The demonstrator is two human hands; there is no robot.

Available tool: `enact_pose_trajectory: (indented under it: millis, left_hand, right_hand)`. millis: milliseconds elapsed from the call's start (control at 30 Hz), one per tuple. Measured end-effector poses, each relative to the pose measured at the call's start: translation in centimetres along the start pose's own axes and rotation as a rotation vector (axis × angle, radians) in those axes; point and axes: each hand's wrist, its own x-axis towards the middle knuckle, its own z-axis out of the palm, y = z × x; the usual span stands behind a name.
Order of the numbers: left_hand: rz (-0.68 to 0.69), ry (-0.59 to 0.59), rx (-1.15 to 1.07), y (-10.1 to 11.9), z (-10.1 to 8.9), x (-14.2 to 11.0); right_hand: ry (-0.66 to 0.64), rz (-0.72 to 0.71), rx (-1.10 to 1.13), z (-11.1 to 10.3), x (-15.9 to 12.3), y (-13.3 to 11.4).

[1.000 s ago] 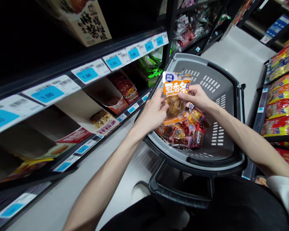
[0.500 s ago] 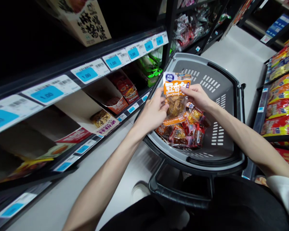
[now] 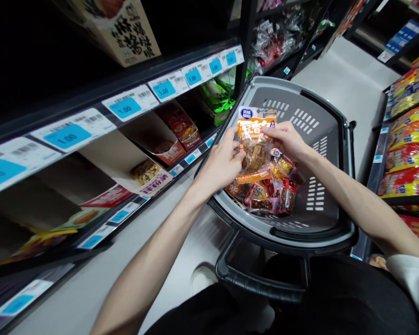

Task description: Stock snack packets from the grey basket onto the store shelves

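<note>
An orange and clear snack packet (image 3: pixel 256 153) with brown food inside is held above the shopping basket. My left hand (image 3: pixel 221 160) is closed on its left side, the fingertips partly behind the packet. On the upper right edge, my right hand (image 3: pixel 289 138) pinches it between thumb and fingers. The grey basket (image 3: pixel 330 195) has slotted walls, a dark rim and a black handle (image 3: pixel 261 286) folded toward me. Beneath the held packet lies a heap of small red and orange wrapped snacks (image 3: pixel 272 197), some hidden by it.
To the left run black shelves with blue-and-white price tags (image 3: pixel 125 108), open cartons (image 3: pixel 153 179) and green packets (image 3: pixel 216 100). Red and yellow bags (image 3: pixel 410 156) fill a shelf on the right. A pale floor aisle (image 3: pixel 345 70) leads away ahead. One white shoe (image 3: pixel 203 278) shows below.
The packet's top has tipped and dropped slightly between my hands, so its face looks a little shorter. Both hands keep their hold, and the basket stays where it was.
</note>
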Motion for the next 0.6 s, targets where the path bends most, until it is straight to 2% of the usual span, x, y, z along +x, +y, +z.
enact_pose_trajectory:
  millis: [100,267,467,600]
  left_hand:
    - [-0.001,0.059,0.027,0.2,0.1,-0.1]
    - [0.077,0.204,0.167,1.6,0.0,-0.8]
    - [0.136,0.116,0.345,2.9,0.3,-1.3]
    - [0.153,0.125,0.376,3.0,0.8,-1.3]
  right_hand:
    - [0.029,-0.022,-0.002,0.0,0.0,0.1]
    - [0.090,-0.065,-0.007,0.2,-0.1,0.1]
    - [0.110,-0.088,-0.017,0.4,-0.2,0.1]
    - [0.118,-0.095,-0.014,0.6,-0.3,0.0]
